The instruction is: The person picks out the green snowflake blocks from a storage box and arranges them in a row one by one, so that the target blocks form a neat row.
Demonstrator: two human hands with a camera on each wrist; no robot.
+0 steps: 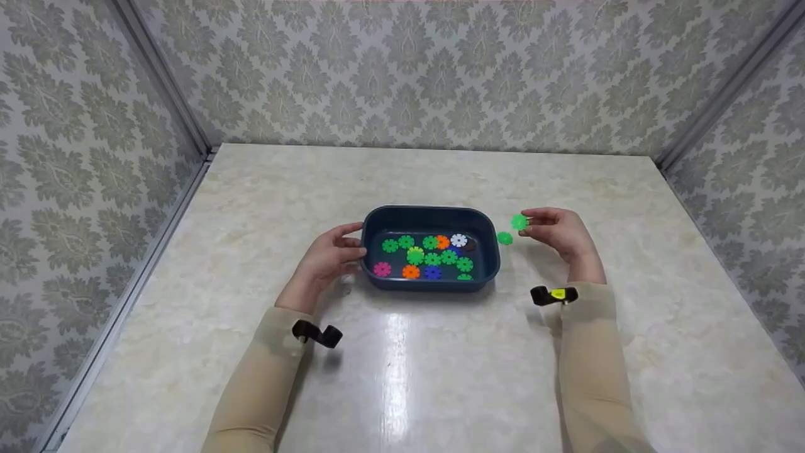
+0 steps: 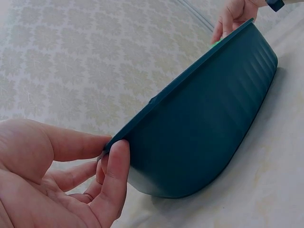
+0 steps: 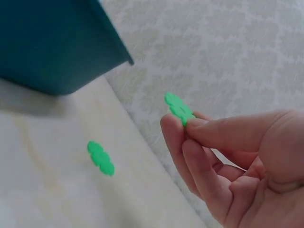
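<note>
A dark blue plastic basin (image 1: 430, 286) stands on the table, holding several flower-shaped plastic discs, among them green discs (image 1: 433, 258), an orange disc (image 1: 410, 272), a white disc (image 1: 459, 240) and a pink disc (image 1: 382, 269). My left hand (image 1: 328, 258) grips the basin's left rim, thumb and fingers on either side of its edge (image 2: 156, 99). Off the basin's right side, my right hand (image 1: 558, 231) pinches a green disc (image 3: 178, 107) between thumb and fingertips. A second green disc (image 3: 100, 158) appears apart from the fingers, between that hand and the basin.
The pale marbled table (image 1: 251, 189) extends around the basin. Patterned wall panels (image 1: 434, 75) rise behind it and at both sides. Black wrist cameras (image 1: 317, 333) sit on both sleeves.
</note>
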